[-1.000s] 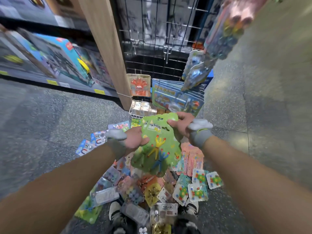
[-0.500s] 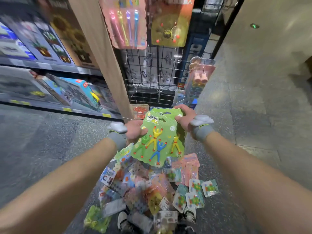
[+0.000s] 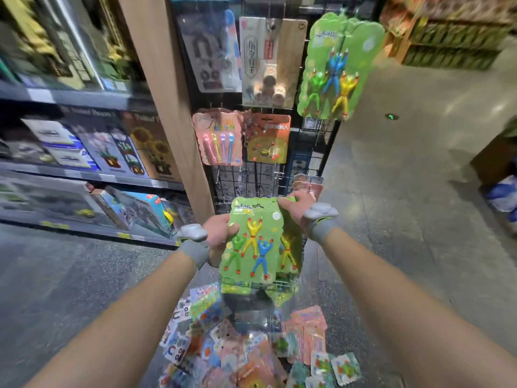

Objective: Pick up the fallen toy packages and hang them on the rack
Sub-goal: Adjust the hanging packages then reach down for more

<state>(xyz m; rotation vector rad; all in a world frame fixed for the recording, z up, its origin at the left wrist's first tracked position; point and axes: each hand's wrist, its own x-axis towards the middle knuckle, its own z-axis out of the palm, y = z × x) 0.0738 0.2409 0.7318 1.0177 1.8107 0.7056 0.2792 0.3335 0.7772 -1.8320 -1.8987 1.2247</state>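
I hold a green toy package (image 3: 260, 245) with small coloured climbing figures in front of the black wire rack (image 3: 251, 180). My left hand (image 3: 219, 229) grips its left edge, thumb on the front. My right hand (image 3: 296, 205) pinches its top right corner. The same kind of green package (image 3: 338, 65) hangs high on the rack's right side. A pile of fallen toy packages (image 3: 251, 345) covers the floor below my arms.
Pink (image 3: 219, 137), orange (image 3: 267, 138) and grey (image 3: 270, 61) packages hang on the rack. A wooden post (image 3: 167, 102) stands left of it, with shelves of boxed toys (image 3: 84, 152) further left. Grey floor (image 3: 405, 191) stretches to the right.
My view has tilted upward, showing more of the rack. Both hands have lifted the green package away from the pile and turned it more upright toward the rack.
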